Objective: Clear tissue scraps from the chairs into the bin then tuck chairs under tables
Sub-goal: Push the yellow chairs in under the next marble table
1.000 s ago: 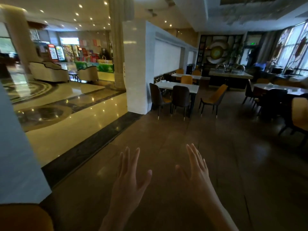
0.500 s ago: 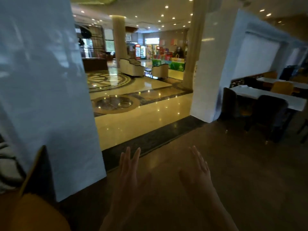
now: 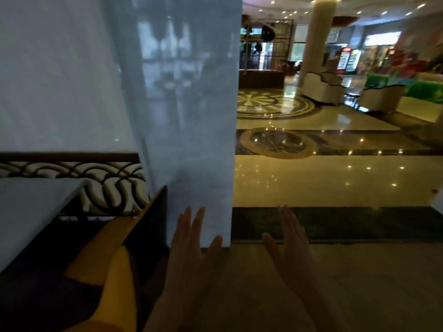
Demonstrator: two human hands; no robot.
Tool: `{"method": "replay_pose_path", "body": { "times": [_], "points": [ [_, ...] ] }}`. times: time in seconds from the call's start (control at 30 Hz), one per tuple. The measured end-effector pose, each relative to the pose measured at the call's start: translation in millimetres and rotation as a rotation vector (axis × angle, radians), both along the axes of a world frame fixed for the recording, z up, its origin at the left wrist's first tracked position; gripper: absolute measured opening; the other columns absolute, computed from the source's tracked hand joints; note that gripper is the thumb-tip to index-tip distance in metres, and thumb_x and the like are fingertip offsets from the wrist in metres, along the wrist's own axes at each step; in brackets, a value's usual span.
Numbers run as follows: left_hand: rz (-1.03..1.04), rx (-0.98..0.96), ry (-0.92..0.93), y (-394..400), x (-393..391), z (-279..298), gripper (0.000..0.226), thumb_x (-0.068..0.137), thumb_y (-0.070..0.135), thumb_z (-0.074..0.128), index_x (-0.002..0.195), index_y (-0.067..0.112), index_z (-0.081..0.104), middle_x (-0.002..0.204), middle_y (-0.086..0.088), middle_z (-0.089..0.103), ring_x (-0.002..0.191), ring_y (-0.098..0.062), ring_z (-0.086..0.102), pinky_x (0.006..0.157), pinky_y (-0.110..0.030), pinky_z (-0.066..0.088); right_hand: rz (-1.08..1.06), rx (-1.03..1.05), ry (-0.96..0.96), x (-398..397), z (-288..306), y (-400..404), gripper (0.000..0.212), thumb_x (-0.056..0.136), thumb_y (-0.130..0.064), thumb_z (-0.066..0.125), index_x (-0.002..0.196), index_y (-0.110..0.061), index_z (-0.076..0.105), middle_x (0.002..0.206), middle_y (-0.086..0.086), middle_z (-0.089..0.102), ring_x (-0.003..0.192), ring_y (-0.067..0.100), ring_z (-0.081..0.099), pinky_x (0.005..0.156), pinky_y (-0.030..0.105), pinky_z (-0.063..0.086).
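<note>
Down by the pale marble pillar (image 3: 191, 116), both of the person's hands are out in front, palms down, fingers spread, holding nothing. From the left hand (image 3: 191, 250), the yellow-seated chair with the dark back (image 3: 115, 271) lies at about nine o'clock, just beside it; the right hand (image 3: 291, 245) is farther off, so I judge the left is better placed to reach first. The chair's back slants from seven o'clock up toward one o'clock, its top edge near the pillar's foot. It stands at the corner of a pale-topped table (image 3: 31, 207), its seat seemingly partly under the top already. I count one chair, one table, two hands. No tissue scrap or bin is visible; much of the seat lies in shadow, so whether anything rests on it I cannot tell.
</note>
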State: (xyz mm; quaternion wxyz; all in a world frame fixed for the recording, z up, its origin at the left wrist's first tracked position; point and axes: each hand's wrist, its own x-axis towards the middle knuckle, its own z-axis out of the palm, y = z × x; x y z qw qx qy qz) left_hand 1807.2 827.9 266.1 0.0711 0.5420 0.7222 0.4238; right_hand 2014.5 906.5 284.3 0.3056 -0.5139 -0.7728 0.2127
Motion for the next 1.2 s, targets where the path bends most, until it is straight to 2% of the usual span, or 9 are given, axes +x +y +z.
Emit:
{"method": "replay_pose_path", "body": {
  "times": [0.17,0.27,0.33,0.4,0.5,0.6,0.83,1.0,1.2],
  "points": [
    [0.127,0.034,-0.053,44.7,-74.9,-17.8,0.078,0.081,0.078,0.034,0.148,0.052,0.003,0.165,0.013,-0.003,0.151,-0.009,-0.004,0.118,-0.040,0.013,0.163,0.008,0.025,-84.2,-14.7,71.6,0.071,0.094,-0.052,0.048,0.144,-0.040,0.000,0.156,-0.015,-0.005,0.151,0.017,0.003,0.123,0.044,0.004],
    [0.236,0.044,-0.084,60.8,-114.9,-21.1,0.078,0.084,0.074,0.039,0.151,0.048,0.007,0.157,0.023,-0.003,0.144,0.002,-0.008,0.117,-0.036,0.009,0.260,-0.055,0.022,-140.2,-19.6,102.3,0.072,0.094,-0.048,0.051,0.146,-0.038,0.001,0.162,-0.008,0.002,0.151,0.018,0.007,0.122,0.050,0.013],
    [0.313,0.032,-0.082,64.6,-144.6,-24.8,0.077,0.087,0.072,0.044,0.151,0.047,0.008,0.157,0.021,-0.001,0.144,-0.001,-0.007,0.121,-0.041,0.013,0.336,-0.063,0.007,-182.3,-21.9,116.6,0.073,0.095,-0.047,0.051,0.148,-0.036,0.001,0.164,-0.003,0.006,0.151,0.018,0.007,0.122,0.048,0.015],
    [0.410,0.007,-0.080,61.5,-171.1,-30.4,0.076,0.086,0.069,0.043,0.147,0.053,0.001,0.161,0.017,-0.003,0.149,-0.009,-0.006,0.121,-0.047,0.017,0.427,-0.061,-0.023,-223.1,-22.4,124.9,0.073,0.097,-0.046,0.049,0.151,-0.034,0.002,0.165,-0.004,0.005,0.151,0.016,0.005,0.122,0.046,0.013],
    [0.557,0.011,-0.091,38.7,-199.6,-37.9,0.076,0.085,0.069,0.040,0.147,0.056,-0.002,0.160,0.021,-0.008,0.149,-0.007,-0.009,0.121,-0.048,0.020,0.630,-0.085,-0.023,-279.8,-20.9,120.7,0.070,0.097,-0.049,0.044,0.148,-0.039,-0.002,0.163,-0.012,0.001,0.150,0.010,0.003,0.123,0.042,0.010],
    [0.723,-0.029,-0.110,5.2,-219.6,-42.6,0.079,0.085,0.071,0.039,0.152,0.048,0.005,0.164,0.014,-0.007,0.149,-0.006,-0.011,0.119,-0.047,0.017,0.835,-0.093,-0.010,-329.7,-21.6,106.6,0.068,0.091,-0.062,0.036,0.142,-0.048,-0.006,0.156,-0.022,-0.004,0.150,0.008,0.000,0.123,0.041,0.010],
    [1.173,-0.181,-0.231,-78.8,-214.1,-58.7,0.078,0.088,0.064,0.045,0.145,0.049,-0.005,0.165,0.008,-0.011,0.147,-0.009,-0.015,0.120,-0.047,0.010,1.294,-0.136,-0.077,-421.3,-47.8,53.7,0.081,0.086,-0.076,0.029,0.152,-0.039,0.000,0.164,-0.011,-0.002,0.151,0.011,0.000,0.122,0.046,0.014],
    [1.474,-0.128,-0.297,-104.3,-175.5,-67.1,0.084,0.078,0.076,0.035,0.150,0.047,0.003,0.165,0.009,-0.006,0.146,-0.007,-0.010,0.118,-0.052,0.018,1.607,-0.134,-0.168,-454.7,-66.8,22.3,0.088,0.081,-0.080,0.022,0.154,-0.035,0.004,0.163,-0.013,-0.002,0.151,0.011,0.000,0.122,0.048,0.010],
    [1.693,-0.188,-0.334,-90.3,-132.6,-95.1,0.080,0.083,0.080,0.032,0.150,0.048,0.004,0.165,0.006,0.001,0.146,-0.009,-0.006,0.115,-0.052,0.023,1.756,-0.220,-0.249,-463.0,-92.2,14.3,0.092,0.077,-0.078,0.025,0.154,-0.032,0.008,0.162,-0.010,0.004,0.151,0.017,0.006,0.120,0.053,0.016]
  ]
}}
